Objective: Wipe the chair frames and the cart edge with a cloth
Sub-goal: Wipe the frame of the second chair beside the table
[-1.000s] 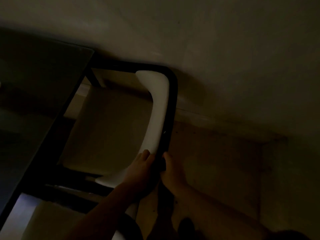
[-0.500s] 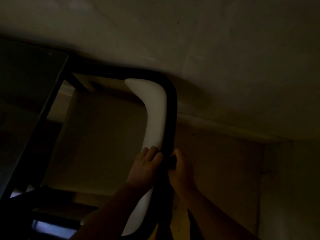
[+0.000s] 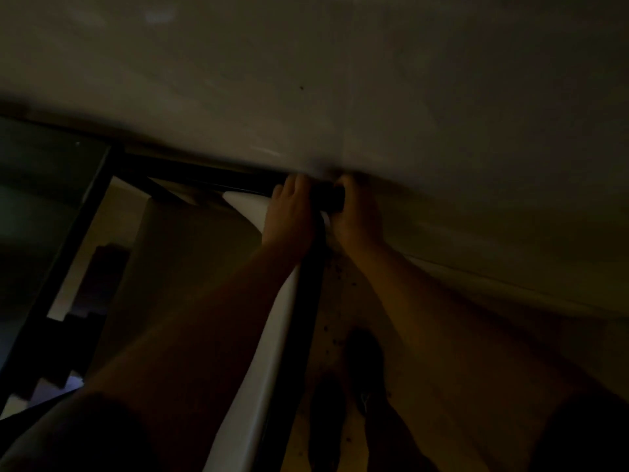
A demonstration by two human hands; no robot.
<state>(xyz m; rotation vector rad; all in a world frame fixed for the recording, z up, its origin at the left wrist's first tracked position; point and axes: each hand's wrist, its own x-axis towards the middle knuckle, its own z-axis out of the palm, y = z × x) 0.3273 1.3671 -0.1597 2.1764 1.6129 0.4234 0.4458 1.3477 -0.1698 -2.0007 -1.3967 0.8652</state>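
Both hands clamp the dark cloth (image 3: pixel 329 199) at frame centre: left hand (image 3: pixel 291 212), right hand (image 3: pixel 357 212). Dim light; the chair frame (image 3: pixel 306 301) corner risks being skipped.

No readable text, labels, brands or numbers anywhere; the frame is too dark and blurred to show any.

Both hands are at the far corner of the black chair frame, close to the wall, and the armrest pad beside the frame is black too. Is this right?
Not quite. In the head view the left hand and right hand are indeed at the far corner of the black chair frame, close to the wall. But the armrest pad beside the frame is white, not black.
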